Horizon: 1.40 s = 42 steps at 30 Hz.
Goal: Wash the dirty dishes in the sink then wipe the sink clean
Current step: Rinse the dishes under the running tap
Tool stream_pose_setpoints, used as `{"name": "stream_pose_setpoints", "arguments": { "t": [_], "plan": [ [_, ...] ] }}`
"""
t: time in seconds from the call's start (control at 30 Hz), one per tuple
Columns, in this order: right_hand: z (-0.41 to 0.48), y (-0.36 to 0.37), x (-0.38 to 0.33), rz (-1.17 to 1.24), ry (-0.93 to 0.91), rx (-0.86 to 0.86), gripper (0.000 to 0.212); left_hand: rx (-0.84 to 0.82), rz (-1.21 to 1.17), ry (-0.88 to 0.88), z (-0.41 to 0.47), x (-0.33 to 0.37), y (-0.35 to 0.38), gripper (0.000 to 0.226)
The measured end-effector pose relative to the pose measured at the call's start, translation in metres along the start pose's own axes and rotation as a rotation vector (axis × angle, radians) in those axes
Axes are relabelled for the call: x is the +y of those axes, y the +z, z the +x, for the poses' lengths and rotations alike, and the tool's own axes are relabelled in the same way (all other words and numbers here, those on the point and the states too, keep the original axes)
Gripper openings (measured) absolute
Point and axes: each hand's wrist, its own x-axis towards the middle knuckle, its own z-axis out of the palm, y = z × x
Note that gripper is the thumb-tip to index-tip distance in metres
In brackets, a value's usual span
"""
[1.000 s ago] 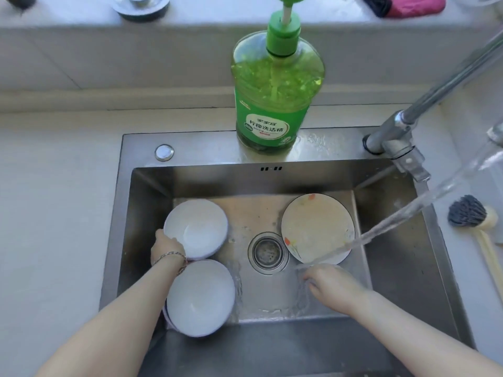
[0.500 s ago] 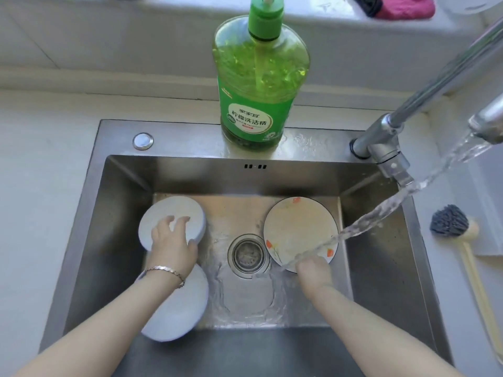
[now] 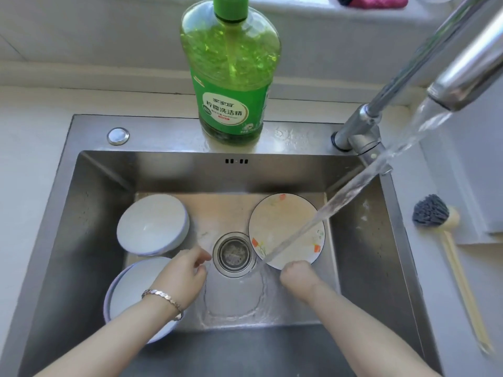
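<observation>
Left hand (image 3: 182, 270) was just left of the drain strainer (image 3: 234, 254), fingers loosely curled, holding nothing. Right hand (image 3: 296, 278) was just right of the strainer at the floral plate's (image 3: 285, 227) near rim, fingers hidden, so grip could not be told. Far white bowl (image 3: 152, 225) and near white bowl (image 3: 130, 292) lay left of the strainer, and the water stream (image 3: 340, 198) landed just right of it.

Left hand (image 3: 182, 272) and right hand (image 3: 298, 277) flank the drain (image 3: 233, 254).
</observation>
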Motion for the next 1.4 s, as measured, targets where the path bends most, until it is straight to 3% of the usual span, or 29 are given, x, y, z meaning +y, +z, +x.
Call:
{"name": "stream_pose_setpoints", "arguments": {
  "t": [0.23, 0.33, 0.43, 0.63, 0.7, 0.8, 0.87, 1.0, 1.07, 1.13, 1.2, 1.27, 1.33, 1.4],
  "plan": [
    [-0.020, -0.014, 0.000, 0.046, -0.025, -0.069, 0.031, -0.007, -0.054, 0.011, -0.008, 0.009, 0.012, 0.024],
    [-0.039, -0.027, -0.005, 0.044, -0.021, 0.118, 0.024, -0.032, -0.122, -0.007, -0.009, 0.016, 0.018, 0.022],
    [-0.057, -0.030, -0.003, 0.188, 0.057, 0.400, 0.048, -0.066, -0.283, -0.069, -0.012, 0.025, 0.022, 0.023],
    [-0.103, -0.054, 0.000, 0.470, 0.184, 0.716, 0.041, -0.026, -0.430, -0.130, -0.028, 0.030, 0.008, 0.032],
    [-0.112, -0.057, 0.004, 0.633, 0.233, 0.713, 0.040, -0.013, -0.422, -0.135, -0.034, 0.030, 0.000, 0.031],
    [-0.126, -0.063, 0.010, 1.103, 0.211, 0.621, 0.025, 0.028, -0.443, -0.118, -0.043, 0.034, -0.011, 0.030],
    [-0.137, -0.070, 0.011, 1.374, 0.242, 0.688, 0.013, 0.052, -0.501, -0.105, -0.048, 0.040, -0.015, 0.030],
    [-0.155, -0.081, 0.011, 1.638, 0.305, 0.771, 0.026, 0.038, -0.582, -0.091, -0.057, 0.055, -0.018, 0.025],
    [-0.163, -0.084, 0.012, 1.789, 0.391, 0.825, 0.018, 0.089, -0.476, 0.010, -0.063, 0.064, -0.017, 0.025],
    [-0.169, -0.090, 0.012, 1.951, 0.498, 0.835, 0.008, 0.131, -0.316, 0.260, -0.071, 0.078, -0.013, 0.035],
    [-0.174, -0.099, 0.005, 2.087, 0.526, 0.806, 0.014, 0.102, -0.136, 0.590, -0.080, 0.098, -0.002, 0.049],
    [-0.179, -0.111, -0.004, 2.184, 0.480, 0.803, 0.021, 0.064, 0.077, 0.790, -0.087, 0.120, 0.012, 0.050],
    [-0.185, -0.120, -0.013, 2.232, 0.442, 0.831, 0.021, 0.105, 0.171, 0.810, -0.085, 0.133, 0.019, 0.050],
    [-0.191, -0.127, -0.020, 2.248, 0.424, 0.860, 0.019, 0.207, 0.100, 0.637, -0.073, 0.140, 0.011, 0.052]
  ]
}}
